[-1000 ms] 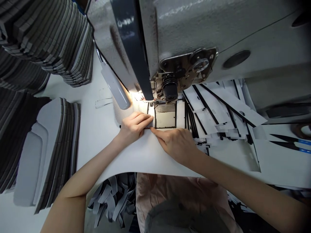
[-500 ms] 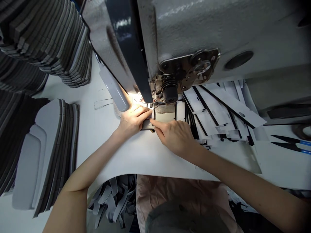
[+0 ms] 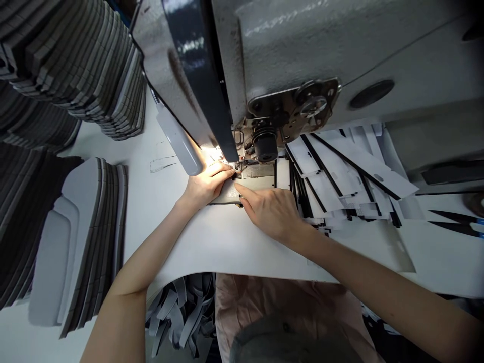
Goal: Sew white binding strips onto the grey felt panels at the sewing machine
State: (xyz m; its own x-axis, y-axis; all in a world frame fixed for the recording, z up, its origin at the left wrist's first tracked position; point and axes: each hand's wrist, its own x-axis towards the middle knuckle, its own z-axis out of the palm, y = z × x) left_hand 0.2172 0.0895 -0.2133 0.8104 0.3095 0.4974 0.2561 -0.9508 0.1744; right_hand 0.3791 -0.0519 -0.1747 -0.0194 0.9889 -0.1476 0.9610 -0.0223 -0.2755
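My left hand (image 3: 209, 182) is beside the needle area of a sewing machine (image 3: 242, 169), under its bright light. Its thumb and fingers are pressed together, and whatever lies beneath them is hidden. Close by on the right, my right hand (image 3: 272, 209) points its index finger at the metal bed plate (image 3: 227, 194). That hand's thumb stands apart from the index finger, with nothing visible between them; the other fingers are curled. A grey lamp arm (image 3: 179, 143) hangs just above my left hand.
Stacks of grey padded pieces (image 3: 94, 242) line the left side, with taller stacks (image 3: 86, 65) behind. White strips with black edges (image 3: 333, 171) lie in a pile right of the needle. Blue-handled scissors (image 3: 457, 222) rest far right. Grey strips (image 3: 181, 312) hang below the table edge.
A grey piece that showed beside and under my left fingers is out of sight, and more of the bed plate is bare. Both hands stay nearly in place; the view has shifted slightly.
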